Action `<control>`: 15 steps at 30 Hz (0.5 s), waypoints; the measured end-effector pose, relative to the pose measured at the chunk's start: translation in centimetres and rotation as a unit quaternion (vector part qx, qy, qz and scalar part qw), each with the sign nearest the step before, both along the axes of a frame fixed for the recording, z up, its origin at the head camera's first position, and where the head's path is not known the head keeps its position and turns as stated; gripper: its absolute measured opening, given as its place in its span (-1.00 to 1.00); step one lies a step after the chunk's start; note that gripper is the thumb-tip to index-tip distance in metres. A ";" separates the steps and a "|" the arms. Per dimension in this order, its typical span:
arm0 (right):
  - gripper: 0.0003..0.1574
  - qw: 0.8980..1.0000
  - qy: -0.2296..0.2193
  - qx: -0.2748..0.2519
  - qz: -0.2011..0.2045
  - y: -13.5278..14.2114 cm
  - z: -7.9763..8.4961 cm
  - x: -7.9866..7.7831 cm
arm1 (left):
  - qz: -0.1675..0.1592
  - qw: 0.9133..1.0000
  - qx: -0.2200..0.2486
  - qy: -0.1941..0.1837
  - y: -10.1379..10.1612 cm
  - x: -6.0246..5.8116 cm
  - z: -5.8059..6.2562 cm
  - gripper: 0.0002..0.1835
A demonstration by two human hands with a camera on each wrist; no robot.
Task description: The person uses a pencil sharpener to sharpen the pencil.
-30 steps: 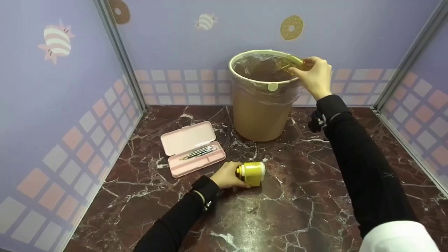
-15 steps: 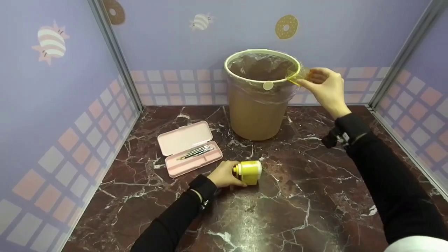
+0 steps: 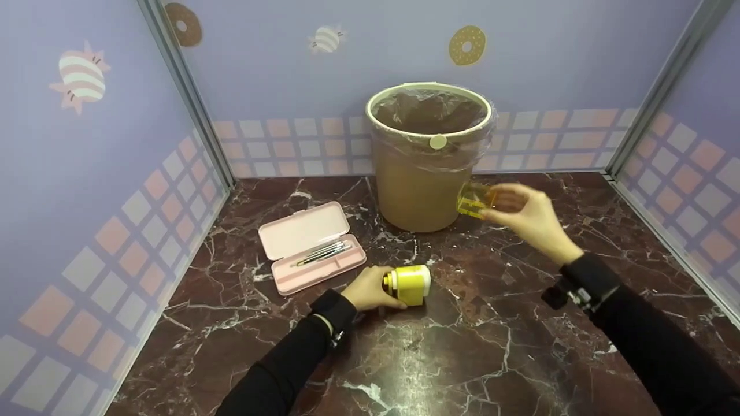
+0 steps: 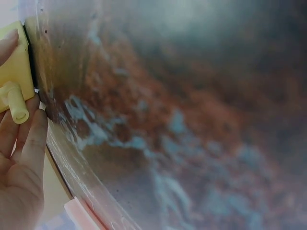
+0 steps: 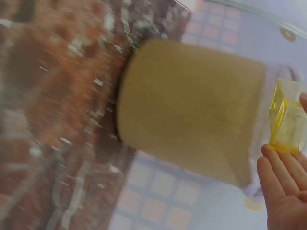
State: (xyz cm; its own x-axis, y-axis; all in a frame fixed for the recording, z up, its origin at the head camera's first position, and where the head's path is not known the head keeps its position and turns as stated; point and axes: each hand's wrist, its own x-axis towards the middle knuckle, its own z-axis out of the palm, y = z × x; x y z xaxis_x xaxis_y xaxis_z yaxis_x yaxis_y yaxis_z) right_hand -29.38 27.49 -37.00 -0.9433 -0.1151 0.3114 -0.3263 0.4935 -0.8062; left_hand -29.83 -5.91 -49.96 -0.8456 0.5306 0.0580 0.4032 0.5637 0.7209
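My left hand (image 3: 366, 288) grips a yellow hand-crank pencil sharpener (image 3: 411, 286) low over the marble-patterned table. In the left wrist view the thumb lies on the yellow sharpener body (image 4: 19, 64) and the fingers are behind it, close to the crank knob (image 4: 18, 108). In front and to the right of the bin, my right hand (image 3: 529, 219) pinches a see-through yellow shavings drawer (image 3: 475, 200) between thumb and fingers. The drawer (image 5: 287, 125) shows as a small hollow box in the right wrist view.
A tan trash bin (image 3: 425, 185) with a clear plastic liner stands at the back. Left of the sharpener lies an opened pink pencil case (image 3: 303, 228) with several striped pencils (image 3: 324, 253) in it. Patterned wall panels (image 3: 289, 75) bound the table (image 3: 451, 358).
The right hand with the shavings drawer has come away from the bin's rim and dropped down in front of the bin's right side. The left hand keeps hold of the sharpener in place.
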 end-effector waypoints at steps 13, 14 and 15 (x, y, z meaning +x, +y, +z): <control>-0.29 0.990 -0.073 0.057 0.111 -1.3 -10.1 2.3 | -0.003 1.000 0.003 0.005 0.0 0.2 0.1 -0.44; -0.29 0.989 -0.072 0.061 0.116 -1.4 -10.5 2.3 | -0.003 1.000 0.002 0.005 0.0 0.2 0.1 -0.45; -0.29 0.988 -0.075 0.065 0.118 -1.5 -10.8 2.4 | -0.003 1.000 0.002 0.005 0.0 0.2 0.1 -0.45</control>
